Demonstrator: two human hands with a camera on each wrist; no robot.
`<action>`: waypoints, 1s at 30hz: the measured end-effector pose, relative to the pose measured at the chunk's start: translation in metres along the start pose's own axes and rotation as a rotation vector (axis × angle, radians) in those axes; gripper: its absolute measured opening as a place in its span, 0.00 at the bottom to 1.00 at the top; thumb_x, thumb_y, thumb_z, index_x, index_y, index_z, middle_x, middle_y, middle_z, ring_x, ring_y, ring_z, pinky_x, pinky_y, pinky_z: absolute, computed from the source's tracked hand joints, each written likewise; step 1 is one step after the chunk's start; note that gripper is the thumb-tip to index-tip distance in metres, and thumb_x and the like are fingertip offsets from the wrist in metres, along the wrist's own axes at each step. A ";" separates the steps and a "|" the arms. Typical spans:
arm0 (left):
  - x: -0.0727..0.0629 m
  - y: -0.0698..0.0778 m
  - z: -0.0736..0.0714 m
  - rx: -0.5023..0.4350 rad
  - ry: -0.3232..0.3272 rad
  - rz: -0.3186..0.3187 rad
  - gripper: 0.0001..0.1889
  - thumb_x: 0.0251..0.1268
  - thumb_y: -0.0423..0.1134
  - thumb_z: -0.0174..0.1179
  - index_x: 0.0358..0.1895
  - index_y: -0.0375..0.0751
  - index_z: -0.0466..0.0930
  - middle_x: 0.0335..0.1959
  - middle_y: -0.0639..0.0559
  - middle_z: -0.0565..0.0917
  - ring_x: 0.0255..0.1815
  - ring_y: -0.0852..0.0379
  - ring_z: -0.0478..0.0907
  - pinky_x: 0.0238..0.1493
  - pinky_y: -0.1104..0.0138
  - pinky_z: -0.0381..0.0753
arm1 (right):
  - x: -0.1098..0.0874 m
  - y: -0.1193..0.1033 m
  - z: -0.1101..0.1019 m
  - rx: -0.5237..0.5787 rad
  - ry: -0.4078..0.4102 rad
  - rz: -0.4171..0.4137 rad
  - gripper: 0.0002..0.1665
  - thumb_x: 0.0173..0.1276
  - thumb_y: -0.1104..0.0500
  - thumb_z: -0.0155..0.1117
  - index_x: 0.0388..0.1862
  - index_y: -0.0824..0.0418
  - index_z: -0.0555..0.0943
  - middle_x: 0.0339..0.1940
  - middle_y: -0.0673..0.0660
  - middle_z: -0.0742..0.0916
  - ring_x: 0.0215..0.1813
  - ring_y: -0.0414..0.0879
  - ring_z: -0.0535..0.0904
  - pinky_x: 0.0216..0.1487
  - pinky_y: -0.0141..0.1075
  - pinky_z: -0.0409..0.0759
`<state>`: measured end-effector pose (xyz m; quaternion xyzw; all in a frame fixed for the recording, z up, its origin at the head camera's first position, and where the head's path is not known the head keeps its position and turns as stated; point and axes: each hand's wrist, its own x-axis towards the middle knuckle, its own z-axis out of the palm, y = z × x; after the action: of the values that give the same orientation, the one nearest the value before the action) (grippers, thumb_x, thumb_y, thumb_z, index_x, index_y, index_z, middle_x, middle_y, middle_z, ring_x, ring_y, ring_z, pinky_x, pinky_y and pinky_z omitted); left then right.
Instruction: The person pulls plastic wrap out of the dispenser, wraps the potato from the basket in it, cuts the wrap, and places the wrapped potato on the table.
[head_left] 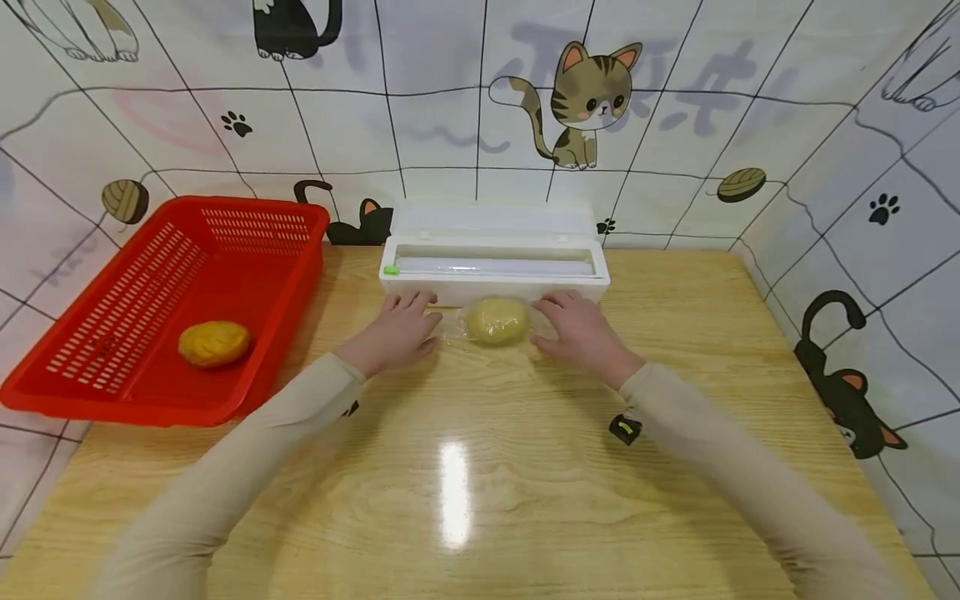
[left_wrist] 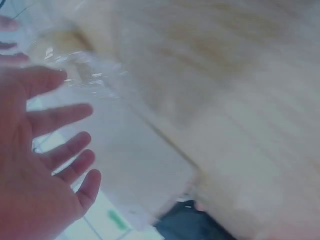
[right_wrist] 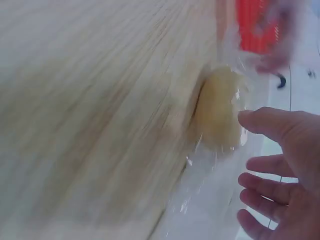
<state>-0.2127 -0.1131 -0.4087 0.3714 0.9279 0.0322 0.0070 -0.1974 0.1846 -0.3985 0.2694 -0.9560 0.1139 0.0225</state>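
Note:
A smooth yellow, potato-like oval [head_left: 497, 322] lies on the table, with clear plastic wrap [right_wrist: 192, 185] over it and spreading out to its sides. My left hand [head_left: 397, 333] is on its left, fingers apart and thumb toward the wrap. On the other side is my right hand [head_left: 583, 332], its thumb near the oval in the right wrist view and its other fingers loosely bent. Neither palm closes round anything. Just behind stands a white cling-film box [head_left: 495, 292], lid raised, with a film roll [head_left: 495, 266] inside.
At the left, a red plastic basket [head_left: 258, 367] holds another yellow oval [head_left: 214, 343]. A green slider [head_left: 391, 270] sits at the left end of the box. A cat-patterned wall covering [head_left: 435, 133] rises behind the wooden table [head_left: 525, 500]. A small black object [head_left: 625, 428] is by the right sleeve.

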 end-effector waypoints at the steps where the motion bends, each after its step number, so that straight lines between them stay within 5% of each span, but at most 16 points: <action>1: 0.005 0.004 -0.003 0.008 0.028 -0.003 0.18 0.67 0.42 0.61 0.54 0.34 0.76 0.58 0.39 0.69 0.58 0.41 0.64 0.53 0.49 0.64 | 0.005 -0.006 0.001 -0.028 0.002 -0.010 0.34 0.61 0.51 0.71 0.60 0.70 0.74 0.58 0.66 0.78 0.60 0.60 0.70 0.58 0.53 0.69; 5: 0.029 0.019 -0.009 0.001 0.061 -0.024 0.24 0.66 0.45 0.62 0.58 0.33 0.72 0.54 0.40 0.75 0.56 0.42 0.71 0.54 0.51 0.71 | 0.017 -0.017 0.011 -0.118 0.018 -0.060 0.39 0.55 0.46 0.75 0.58 0.68 0.74 0.56 0.63 0.79 0.59 0.58 0.73 0.58 0.51 0.70; 9: 0.046 0.028 -0.006 -0.071 -0.006 -0.034 0.30 0.68 0.47 0.60 0.68 0.38 0.66 0.64 0.41 0.70 0.66 0.43 0.65 0.62 0.48 0.65 | 0.022 -0.020 0.018 -0.176 0.031 -0.064 0.34 0.54 0.47 0.76 0.53 0.66 0.76 0.50 0.61 0.80 0.55 0.56 0.75 0.55 0.48 0.72; 13: 0.050 0.026 0.001 -0.130 -0.038 -0.010 0.27 0.70 0.43 0.58 0.70 0.45 0.66 0.65 0.44 0.70 0.67 0.46 0.63 0.64 0.47 0.62 | 0.022 -0.020 0.023 -0.208 0.083 -0.084 0.28 0.55 0.50 0.76 0.47 0.65 0.78 0.44 0.59 0.80 0.46 0.54 0.77 0.46 0.44 0.75; 22: 0.051 0.021 0.006 -0.200 -0.052 0.071 0.27 0.71 0.43 0.56 0.70 0.40 0.66 0.65 0.41 0.71 0.65 0.44 0.68 0.64 0.49 0.63 | 0.013 -0.018 0.023 -0.358 0.252 -0.276 0.23 0.55 0.47 0.75 0.39 0.62 0.80 0.31 0.56 0.83 0.21 0.46 0.75 0.18 0.37 0.72; 27: 0.054 0.021 0.007 -0.310 0.022 0.111 0.18 0.73 0.41 0.55 0.59 0.36 0.76 0.52 0.44 0.82 0.51 0.48 0.78 0.55 0.58 0.73 | 0.006 -0.020 0.013 -0.166 0.153 -0.127 0.25 0.50 0.42 0.77 0.33 0.59 0.80 0.28 0.52 0.81 0.23 0.44 0.74 0.20 0.38 0.72; 30: 0.055 0.023 0.007 -0.340 0.046 0.126 0.15 0.70 0.39 0.58 0.54 0.36 0.78 0.46 0.45 0.83 0.45 0.50 0.79 0.50 0.61 0.76 | -0.001 -0.024 0.012 -0.163 0.040 -0.024 0.27 0.50 0.40 0.76 0.31 0.61 0.80 0.25 0.51 0.79 0.23 0.45 0.74 0.21 0.39 0.74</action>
<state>-0.2368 -0.0580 -0.4131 0.4216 0.8839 0.1973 0.0465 -0.1836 0.1626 -0.4055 0.2757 -0.9582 0.0408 0.0648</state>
